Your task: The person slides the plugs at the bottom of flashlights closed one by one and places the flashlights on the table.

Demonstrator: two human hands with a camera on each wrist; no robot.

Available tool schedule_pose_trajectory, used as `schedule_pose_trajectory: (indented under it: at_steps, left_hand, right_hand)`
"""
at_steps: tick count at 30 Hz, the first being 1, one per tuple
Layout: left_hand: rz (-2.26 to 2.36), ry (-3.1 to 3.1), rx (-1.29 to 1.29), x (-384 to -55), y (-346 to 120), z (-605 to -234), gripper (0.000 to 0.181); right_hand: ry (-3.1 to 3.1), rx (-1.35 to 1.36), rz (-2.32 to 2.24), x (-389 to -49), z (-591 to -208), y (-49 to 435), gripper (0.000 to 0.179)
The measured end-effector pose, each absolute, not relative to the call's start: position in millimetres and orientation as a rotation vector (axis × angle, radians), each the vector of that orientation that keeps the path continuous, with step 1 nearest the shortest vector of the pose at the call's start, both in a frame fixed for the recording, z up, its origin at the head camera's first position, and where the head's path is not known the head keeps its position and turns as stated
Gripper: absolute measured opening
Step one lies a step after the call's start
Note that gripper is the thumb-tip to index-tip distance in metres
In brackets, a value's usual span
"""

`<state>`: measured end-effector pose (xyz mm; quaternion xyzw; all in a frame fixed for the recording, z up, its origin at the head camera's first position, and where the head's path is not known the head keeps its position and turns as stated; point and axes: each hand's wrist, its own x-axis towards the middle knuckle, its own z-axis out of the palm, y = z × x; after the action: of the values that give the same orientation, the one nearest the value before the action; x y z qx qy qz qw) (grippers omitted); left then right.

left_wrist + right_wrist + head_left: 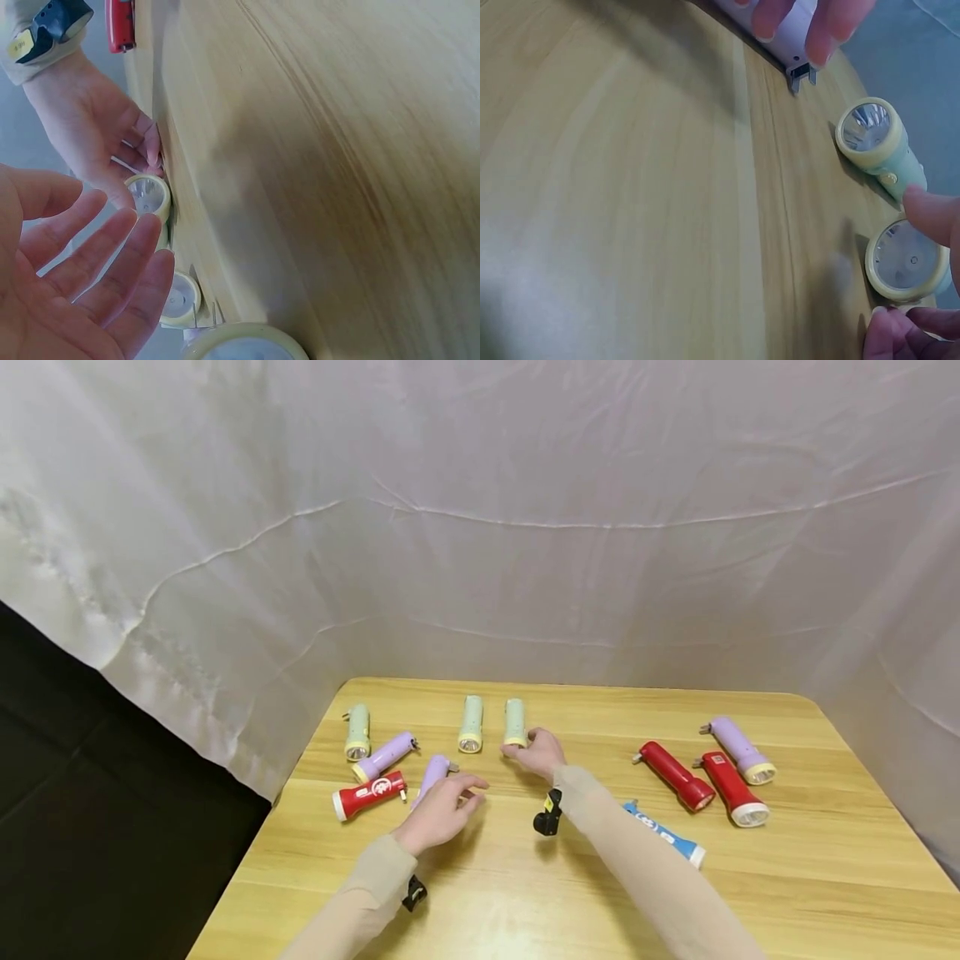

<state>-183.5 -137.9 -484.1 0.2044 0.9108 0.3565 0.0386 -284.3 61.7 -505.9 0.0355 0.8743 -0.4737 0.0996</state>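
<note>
My right hand (542, 753) has thumb and fingertips on either side of the yellow-rimmed head of a pale green flashlight (515, 718) at the table's back. In the right wrist view that flashlight's lens (906, 259) faces the camera between thumb and fingers. My left hand (442, 810) is nearer the front, its fingers loosely extended and holding nothing. Beneath and behind it lies a purple flashlight (433, 774), partly covered by the hand, with its plug prongs folded out. Another pale green flashlight (471, 724) rests just left of the gripped one.
At the left lie a third green flashlight (357, 731), a purple one (386, 757) and a red one (369, 795). On the right are two red flashlights (675, 775), a purple one (741, 750) and a blue one (666, 837), partly behind my right forearm. Grey cloth (570, 593) hangs behind the table.
</note>
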Motion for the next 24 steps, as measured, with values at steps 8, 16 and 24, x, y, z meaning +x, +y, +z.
schedule_pose_trajectory:
  at_steps: [8, 16, 24]
  left_hand:
    - [1.066, 2.823, 0.645, -183.2, -135.7, -480.4, 0.031]
    - [1.079, 2.837, 0.702, -187.6, -122.8, -473.9, 0.031]
    - [1.075, 2.824, 0.746, -190.4, -104.8, -469.1, 0.031]
  right_hand:
    - [2.497, 0.122, -1.517, -276.3, -508.2, 72.8, 0.086]
    - [2.665, -0.034, -1.423, -262.8, -503.3, 90.0, 0.084]
    - [3.014, -0.353, -1.112, -249.4, -483.9, 120.1, 0.069]
